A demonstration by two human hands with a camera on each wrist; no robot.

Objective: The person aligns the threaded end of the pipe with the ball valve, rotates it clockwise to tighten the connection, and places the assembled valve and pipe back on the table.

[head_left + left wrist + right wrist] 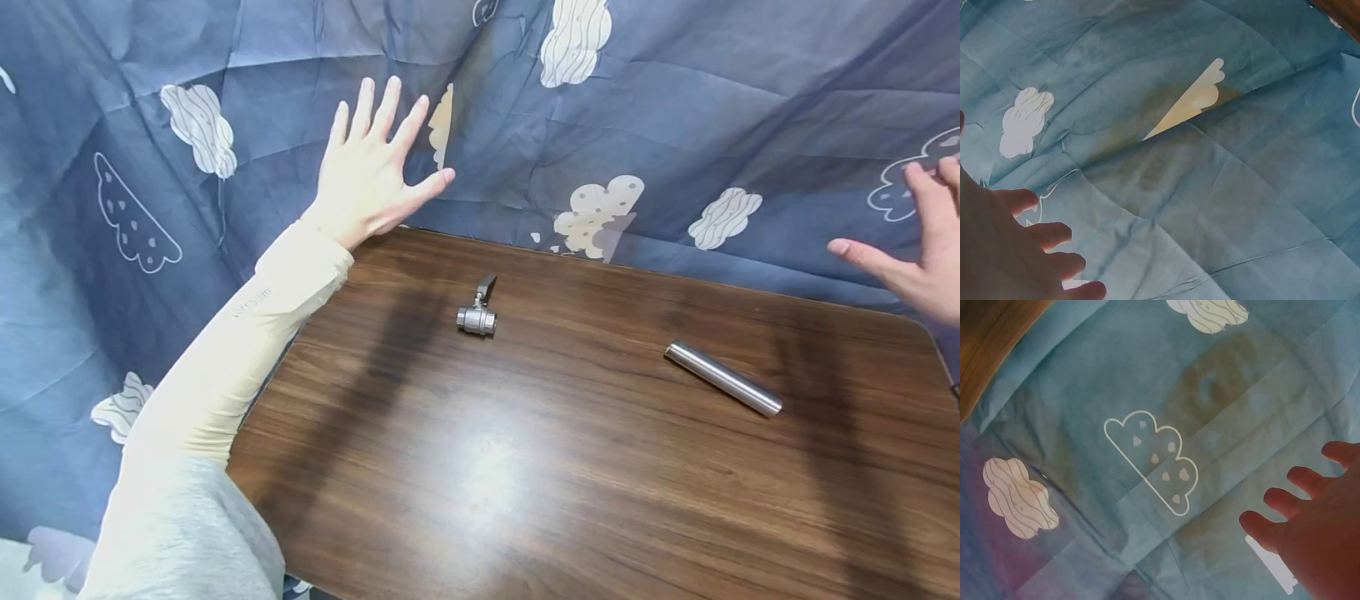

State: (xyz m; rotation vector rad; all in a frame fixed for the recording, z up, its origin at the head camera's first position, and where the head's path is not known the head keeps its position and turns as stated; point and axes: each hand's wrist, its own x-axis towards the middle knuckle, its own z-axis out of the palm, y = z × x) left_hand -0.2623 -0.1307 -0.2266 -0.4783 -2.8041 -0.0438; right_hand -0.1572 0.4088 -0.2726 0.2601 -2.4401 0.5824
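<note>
My left hand [367,171] is raised above the table's far left edge, its fingers straight and spread, holding nothing. In the left wrist view that hand [1004,240] shows in front of the curtain. At the right border of the head view, my right hand [930,250] is partly cut off, thumb held away from the fingers, with nothing in it. The same hand [1316,519] appears at the right of its own wrist view. A small metal ball valve [477,319] with a lever handle lies left of centre on the table. Farther right lies a smooth metal tube [723,379], set diagonally.
The brown wood-grain table [570,517] has a bright glare spot near its middle and arm shadows at both sides. A blue curtain [675,108] with cloud prints hangs right behind its far edge and along the left.
</note>
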